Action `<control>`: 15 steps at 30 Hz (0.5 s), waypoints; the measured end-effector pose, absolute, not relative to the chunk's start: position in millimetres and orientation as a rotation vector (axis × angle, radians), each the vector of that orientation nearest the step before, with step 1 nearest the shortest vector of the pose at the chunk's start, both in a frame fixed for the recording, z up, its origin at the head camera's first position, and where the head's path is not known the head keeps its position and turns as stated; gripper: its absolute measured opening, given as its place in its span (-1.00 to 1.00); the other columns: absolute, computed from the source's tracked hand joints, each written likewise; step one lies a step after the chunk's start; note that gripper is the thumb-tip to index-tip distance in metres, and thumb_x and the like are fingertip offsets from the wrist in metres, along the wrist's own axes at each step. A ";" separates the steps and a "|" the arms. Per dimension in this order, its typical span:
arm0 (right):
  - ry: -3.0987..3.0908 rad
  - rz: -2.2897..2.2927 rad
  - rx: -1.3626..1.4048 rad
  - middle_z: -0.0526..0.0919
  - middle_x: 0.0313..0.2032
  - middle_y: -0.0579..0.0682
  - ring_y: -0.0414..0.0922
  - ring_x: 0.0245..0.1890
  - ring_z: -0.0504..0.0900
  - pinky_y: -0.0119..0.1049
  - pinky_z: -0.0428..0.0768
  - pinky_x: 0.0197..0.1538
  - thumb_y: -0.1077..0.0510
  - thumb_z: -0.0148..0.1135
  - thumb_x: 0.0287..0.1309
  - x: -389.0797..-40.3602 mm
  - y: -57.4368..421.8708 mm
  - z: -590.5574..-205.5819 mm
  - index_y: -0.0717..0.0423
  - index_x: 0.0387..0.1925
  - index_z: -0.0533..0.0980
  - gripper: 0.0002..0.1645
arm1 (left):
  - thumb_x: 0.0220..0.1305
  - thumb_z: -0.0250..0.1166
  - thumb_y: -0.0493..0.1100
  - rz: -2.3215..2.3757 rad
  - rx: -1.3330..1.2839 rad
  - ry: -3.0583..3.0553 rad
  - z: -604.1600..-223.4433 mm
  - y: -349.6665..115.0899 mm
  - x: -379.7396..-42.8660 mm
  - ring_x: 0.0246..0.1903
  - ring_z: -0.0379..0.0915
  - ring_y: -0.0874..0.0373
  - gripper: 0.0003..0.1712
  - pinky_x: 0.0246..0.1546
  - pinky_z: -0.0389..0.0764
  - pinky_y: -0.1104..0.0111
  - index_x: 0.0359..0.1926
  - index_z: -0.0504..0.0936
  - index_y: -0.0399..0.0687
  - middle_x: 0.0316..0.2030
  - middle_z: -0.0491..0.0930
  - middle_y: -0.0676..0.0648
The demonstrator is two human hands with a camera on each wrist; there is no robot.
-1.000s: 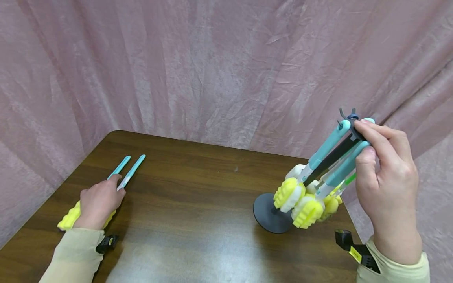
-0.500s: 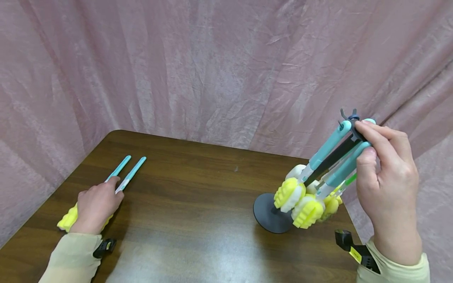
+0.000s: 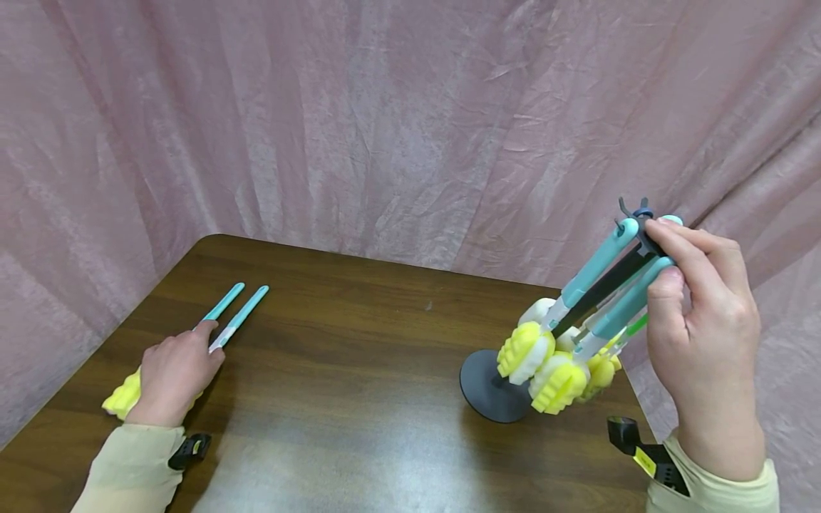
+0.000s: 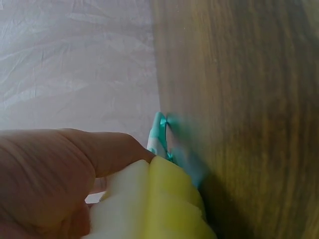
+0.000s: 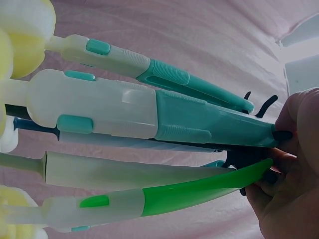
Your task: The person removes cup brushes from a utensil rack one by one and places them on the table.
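Two sponge brushes with turquoise handles lie at the table's left, the right-hand brush (image 3: pixel 246 312) beside the left-hand brush (image 3: pixel 221 303). Over their necks my left hand (image 3: pixel 174 374) holds them, hiding how the fingers wrap. A yellow and white sponge head (image 4: pixel 159 204) shows against the thumb in the left wrist view. At the right, my right hand (image 3: pixel 708 335) pinches the hooked top of a black brush stand (image 3: pixel 487 388). From it hang several sponge brushes, among them a turquoise-handled brush (image 5: pixel 184 117) and a green-handled brush (image 5: pixel 199 194).
The brown wooden table (image 3: pixel 359 370) has a rounded far left corner. A pink curtain (image 3: pixel 385 128) hangs behind it. Bare hooks (image 3: pixel 631 206) stick out at the stand's top.
The two brushes under my left hand have shifted slightly, their handle tips moving a little right. My left hand has drawn slightly back and left. The right hand and stand hardly differ.
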State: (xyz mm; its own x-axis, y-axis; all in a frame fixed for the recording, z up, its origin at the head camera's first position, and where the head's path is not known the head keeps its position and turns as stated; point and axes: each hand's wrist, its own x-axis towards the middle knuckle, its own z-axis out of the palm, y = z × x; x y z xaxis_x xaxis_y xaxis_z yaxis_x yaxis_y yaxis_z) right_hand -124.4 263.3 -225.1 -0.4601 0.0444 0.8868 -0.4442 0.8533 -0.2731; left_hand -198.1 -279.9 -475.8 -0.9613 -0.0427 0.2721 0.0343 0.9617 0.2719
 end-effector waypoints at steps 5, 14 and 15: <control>-1.981 0.580 0.292 0.56 0.12 0.19 -0.15 0.18 0.51 -0.54 0.30 0.16 0.21 -0.15 0.34 -124.6 263.6 -225.7 0.14 0.15 0.62 -0.49 | 0.16 0.32 -0.15 -0.391 -0.004 -2.808 -475.8 -278.5 -197.9 -0.51 0.44 -0.27 -0.43 -0.60 0.35 -0.07 0.17 0.50 -0.32 -0.31 0.57 -0.43; -1.980 0.562 0.300 0.55 0.12 0.22 -0.04 0.16 0.51 -0.54 0.30 0.16 0.21 -0.15 0.34 -125.9 265.5 -226.0 0.14 0.16 0.61 -0.48 | 0.19 0.34 -0.10 -0.400 -0.019 -2.708 -463.0 -263.6 -199.9 -0.25 0.35 -0.44 -0.41 -0.46 0.34 -0.18 0.20 0.50 -0.28 -0.13 0.43 -0.47; -1.978 0.566 0.300 0.55 0.12 0.21 -0.07 0.16 0.51 -0.54 0.30 0.15 0.21 -0.15 0.33 -125.9 265.4 -226.0 0.14 0.15 0.62 -0.49 | 0.18 0.34 -0.10 -0.400 -0.029 -2.700 -460.4 -260.9 -200.2 -0.24 0.36 -0.44 -0.42 -0.45 0.35 -0.18 0.20 0.51 -0.26 -0.12 0.44 -0.46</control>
State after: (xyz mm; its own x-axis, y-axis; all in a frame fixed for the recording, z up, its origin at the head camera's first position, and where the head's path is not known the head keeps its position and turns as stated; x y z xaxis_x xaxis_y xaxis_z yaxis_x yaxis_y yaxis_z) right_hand -125.9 265.4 -226.0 -0.4557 0.0334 0.8895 -0.4420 0.8589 -0.2588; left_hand -200.2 -260.9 -460.4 -0.9161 -0.0385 0.3991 0.0788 0.9586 0.2735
